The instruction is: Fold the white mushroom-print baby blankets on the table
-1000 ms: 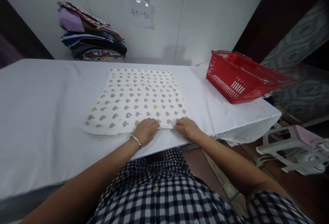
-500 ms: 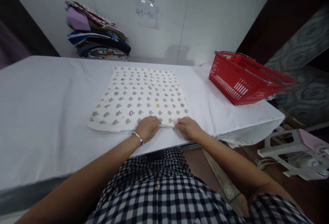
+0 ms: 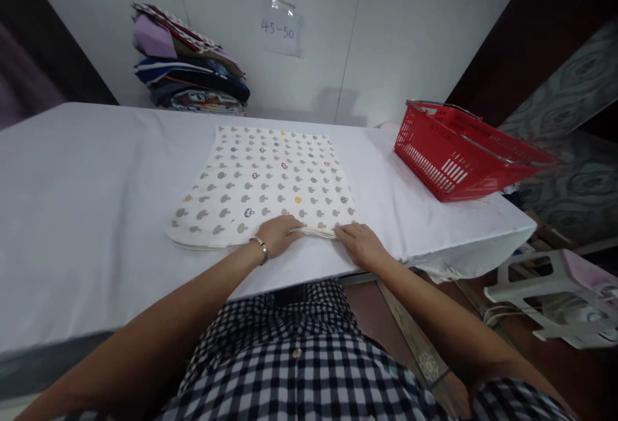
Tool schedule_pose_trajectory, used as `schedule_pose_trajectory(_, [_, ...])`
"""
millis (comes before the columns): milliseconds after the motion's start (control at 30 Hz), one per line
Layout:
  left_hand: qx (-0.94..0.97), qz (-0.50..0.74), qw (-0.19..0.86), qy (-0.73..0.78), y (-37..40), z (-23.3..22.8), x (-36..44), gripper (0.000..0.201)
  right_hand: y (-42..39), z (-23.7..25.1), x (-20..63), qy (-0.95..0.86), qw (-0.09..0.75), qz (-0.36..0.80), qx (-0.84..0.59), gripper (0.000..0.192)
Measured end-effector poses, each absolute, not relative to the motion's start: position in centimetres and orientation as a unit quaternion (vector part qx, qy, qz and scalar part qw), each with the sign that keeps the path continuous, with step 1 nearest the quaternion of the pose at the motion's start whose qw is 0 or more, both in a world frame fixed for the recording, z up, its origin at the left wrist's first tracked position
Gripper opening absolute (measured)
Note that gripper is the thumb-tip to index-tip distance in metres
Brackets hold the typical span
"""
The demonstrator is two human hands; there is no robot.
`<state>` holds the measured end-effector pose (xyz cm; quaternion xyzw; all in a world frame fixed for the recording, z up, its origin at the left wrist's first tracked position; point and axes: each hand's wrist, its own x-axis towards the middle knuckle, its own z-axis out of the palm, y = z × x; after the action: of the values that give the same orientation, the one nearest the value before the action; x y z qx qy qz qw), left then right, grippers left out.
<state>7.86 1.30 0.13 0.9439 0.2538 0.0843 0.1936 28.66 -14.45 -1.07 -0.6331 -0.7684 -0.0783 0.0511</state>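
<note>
Both hands pinch the near edge of a folded mushroom-print cloth (image 3: 263,183): left hand (image 3: 277,233) fingers curled over the layered hem, right hand (image 3: 360,244) gripping it at 3 o'clock of the left. The cloth lies flat on the white table (image 3: 87,183), already folded at least once, judging by its layered edge; its long axis runs toward 12 o'clock. A red basket (image 3: 458,150) sits at 2 o'clock.

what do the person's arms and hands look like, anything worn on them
Both forearms are bare, with no gloves. The left hand has a thin silver metal bangle at its wrist. The right hand shows no ring, watch or band. A black-and-white checked shirt has short sleeves that end high on the arms.
</note>
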Motion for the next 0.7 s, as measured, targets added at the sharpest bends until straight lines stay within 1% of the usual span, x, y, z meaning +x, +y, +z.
schedule_pose_trajectory(100, [0.949,0.102,0.176,0.241,0.8,0.4,7.6,0.021,-14.8,-0.8,29.3,-0.758,0.071,-0.097,-0.640,0.042])
schedule_pose_trajectory(233, [0.971,0.121,0.089,0.187,-1.0,0.2,7.2,0.019,-15.8,-0.6,30.1,-0.767,0.124,-0.122,-0.618,0.047])
schedule_pose_trajectory(333, [0.979,0.100,0.045,0.173,-2.0,-0.6,7.3,0.015,-16.5,-1.1,30.6,-0.796,0.132,-0.125,-0.577,0.042])
schedule_pose_trajectory(467, [0.980,0.115,0.019,0.160,-2.2,-1.5,7.4,0.014,-17.0,-2.2,31.3,-0.793,0.180,-0.144,-0.564,0.038])
schedule_pose_trajectory(567, [0.979,0.121,0.022,0.163,-2.2,-1.8,7.3,0.016,-17.2,-2.8,31.1,-0.790,0.171,-0.149,-0.569,0.034])
schedule_pose_trajectory(700, [0.977,0.124,0.038,0.169,-2.2,-1.9,7.5,0.019,-16.5,-3.0,29.2,-0.777,0.127,-0.160,-0.596,0.041])
